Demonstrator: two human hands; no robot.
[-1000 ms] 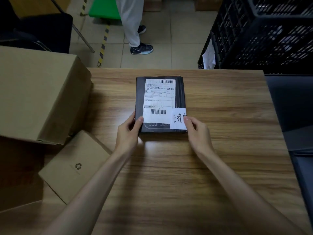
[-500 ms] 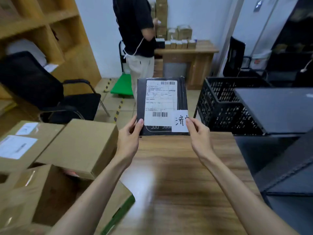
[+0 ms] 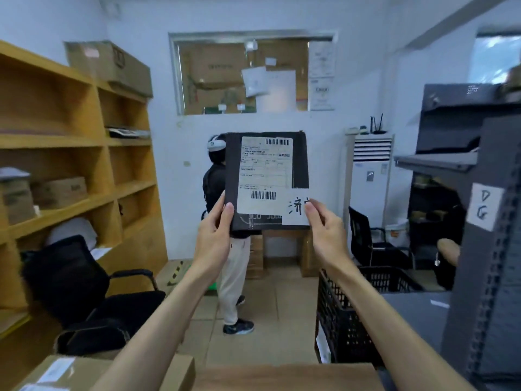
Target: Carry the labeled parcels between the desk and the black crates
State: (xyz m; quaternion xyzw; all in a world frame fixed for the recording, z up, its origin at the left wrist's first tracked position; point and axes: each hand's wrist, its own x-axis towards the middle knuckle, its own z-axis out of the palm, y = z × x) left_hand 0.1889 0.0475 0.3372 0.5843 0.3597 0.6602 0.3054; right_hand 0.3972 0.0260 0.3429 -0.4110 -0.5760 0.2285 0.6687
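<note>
Head view. Held a flat black parcel (image 3: 266,182) upright at centre frame, lifted clear of the wooden desk (image 3: 284,376), whose edge showed only at 6 o'clock. Left hand (image 3: 212,241) pinched the lower left corner, thumb on the front face; right hand (image 3: 327,235) pinched the lower right corner, thumb over the handwritten slip. Judged mid-carry: parcel picked up off the desk, not yet dropped into a crate. Black crate (image 3: 355,314) sat at 4 o'clock, below and right of the parcel, well apart from it; contents could not be made out. More parcels possibly left, judging by the cardboard box (image 3: 93,371) at 7 o'clock with its own label.

Writing: white shipping label (image 3: 265,176) with a barcode at top and another at bottom, fine print too small to read. White slip (image 3: 296,207) at the label's 5 o'clock carried a handwritten Chinese character, "济", with a second one hidden by the thumb. Grey rack (image 3: 490,249) at 3 o'clock bore a tag (image 3: 483,206) reading "D G". A person in a headset (image 3: 214,176) stood behind the parcel.
</note>
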